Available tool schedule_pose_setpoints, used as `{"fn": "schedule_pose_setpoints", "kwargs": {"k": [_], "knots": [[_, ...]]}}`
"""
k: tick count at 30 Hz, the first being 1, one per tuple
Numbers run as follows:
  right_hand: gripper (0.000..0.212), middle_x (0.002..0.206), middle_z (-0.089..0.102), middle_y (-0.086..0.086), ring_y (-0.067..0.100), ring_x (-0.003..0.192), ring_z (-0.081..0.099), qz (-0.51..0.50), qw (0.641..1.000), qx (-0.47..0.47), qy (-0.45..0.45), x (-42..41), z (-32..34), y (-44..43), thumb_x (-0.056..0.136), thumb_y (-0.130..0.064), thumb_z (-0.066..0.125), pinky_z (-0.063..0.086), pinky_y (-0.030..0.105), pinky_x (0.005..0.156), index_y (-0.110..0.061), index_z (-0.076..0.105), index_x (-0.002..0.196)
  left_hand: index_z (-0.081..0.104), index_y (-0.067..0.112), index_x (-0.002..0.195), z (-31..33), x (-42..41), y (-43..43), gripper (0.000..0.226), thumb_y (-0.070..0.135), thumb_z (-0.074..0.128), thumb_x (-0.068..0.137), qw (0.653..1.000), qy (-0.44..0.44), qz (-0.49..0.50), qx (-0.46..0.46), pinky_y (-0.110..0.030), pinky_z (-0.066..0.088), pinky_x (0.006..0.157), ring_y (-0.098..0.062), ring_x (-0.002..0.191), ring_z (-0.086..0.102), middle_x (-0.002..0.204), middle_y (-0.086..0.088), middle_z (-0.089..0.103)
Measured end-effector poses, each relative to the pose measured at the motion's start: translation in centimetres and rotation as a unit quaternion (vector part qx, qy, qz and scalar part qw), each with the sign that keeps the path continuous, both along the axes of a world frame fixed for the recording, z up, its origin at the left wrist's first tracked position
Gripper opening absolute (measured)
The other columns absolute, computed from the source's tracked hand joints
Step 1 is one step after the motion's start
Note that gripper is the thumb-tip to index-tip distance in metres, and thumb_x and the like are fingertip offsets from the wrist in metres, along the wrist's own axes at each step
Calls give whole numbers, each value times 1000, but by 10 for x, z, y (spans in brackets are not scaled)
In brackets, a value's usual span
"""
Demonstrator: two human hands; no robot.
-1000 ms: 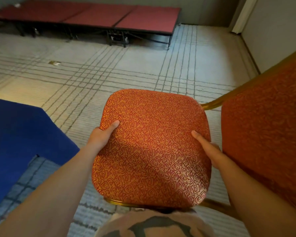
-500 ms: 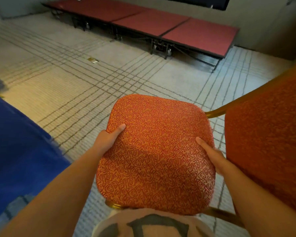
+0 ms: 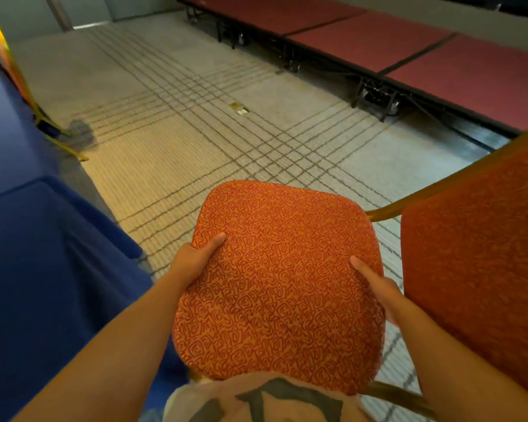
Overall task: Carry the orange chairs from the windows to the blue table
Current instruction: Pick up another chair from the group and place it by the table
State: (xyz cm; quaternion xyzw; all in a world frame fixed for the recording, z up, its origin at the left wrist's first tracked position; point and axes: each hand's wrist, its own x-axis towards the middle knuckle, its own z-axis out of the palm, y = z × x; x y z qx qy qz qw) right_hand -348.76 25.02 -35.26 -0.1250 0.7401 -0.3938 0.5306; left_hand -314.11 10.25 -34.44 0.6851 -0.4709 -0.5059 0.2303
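Your left hand (image 3: 192,263) grips the left edge of the orange chair (image 3: 281,284) seat, thumb on top. Your right hand (image 3: 378,290) grips the right edge likewise. The chair is close before you, beside the blue table (image 3: 43,269) at your left. Red platforms (image 3: 409,50) stand beyond.

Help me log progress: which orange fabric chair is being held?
The near orange patterned chair, seat gripped by left hand and right hand; the other orange chair stands far left beside the blue table.
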Motion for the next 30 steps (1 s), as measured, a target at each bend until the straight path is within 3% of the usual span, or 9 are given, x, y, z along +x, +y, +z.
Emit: {"fn": "schedule_pose_setpoints", "kwargs": {"k": [5, 10, 12, 20, 24, 28, 30], "knots": [[98, 122, 67, 13, 32, 109, 64, 28, 999, -35, 20, 18, 21, -150, 57, -63, 81, 48, 49, 102, -10, 56, 136, 63, 29, 75, 28, 26, -116, 59, 82, 64, 50, 997, -6, 43, -56, -15, 40, 47, 2, 59, 56, 65, 22, 59], [93, 126, 65, 11, 32, 113, 62, 63, 996, -54, 39, 33, 30, -270, 62, -65, 79, 46, 48, 104, -13, 57, 135, 62, 30, 92, 44, 54, -211, 78, 91, 61, 43, 995, -1, 67, -69, -23, 46, 60, -11, 71, 62, 80, 9, 64], [95, 127, 64, 12, 33, 113, 61, 86, 994, -43, 41, 37, 28, -320, 62, -67, 78, 46, 49, 104, -11, 56, 136, 62, 28, 95, 40, 61, -247, 80, 90, 62, 45, 995, 2, 81, -62, -24, 47, 60, -15, 72, 63, 80, 7, 65], [99, 122, 66, 15, 34, 107, 64, 174, 983, -40, 45, 47, 17, -556, 58, -66, 80, 49, 49, 100, -7, 58, 134, 64, 17, 115, 18, 83, -412, 84, 77, 67, 57, 983, 39, 175, -37, -36, 53, 82, -26, 91, 65, 105, -7, 68], [102, 121, 67, 13, 32, 108, 65, 236, 971, -30, 37, 59, 24, -668, 52, -69, 81, 49, 49, 100, -11, 59, 133, 60, 11, 124, 17, 93, -485, 87, 74, 66, 64, 973, 33, 225, -32, -32, 48, 77, -23, 87, 61, 110, -11, 65], [104, 128, 64, 12, 32, 113, 62, 271, 962, -18, 29, 90, 16, -748, 53, -69, 80, 46, 48, 104, -11, 56, 137, 60, 10, 125, 20, 120, -533, 91, 75, 66, 62, 966, 21, 257, -22, -27, 45, 67, -13, 76, 58, 100, -4, 63], [104, 123, 67, 12, 31, 109, 64, 291, 957, -8, 18, 113, 8, -785, 50, -68, 80, 48, 48, 103, -10, 58, 134, 60, 11, 125, 21, 139, -555, 92, 76, 66, 59, 963, 25, 269, -13, -29, 47, 72, -13, 80, 59, 100, -1, 65]]}}
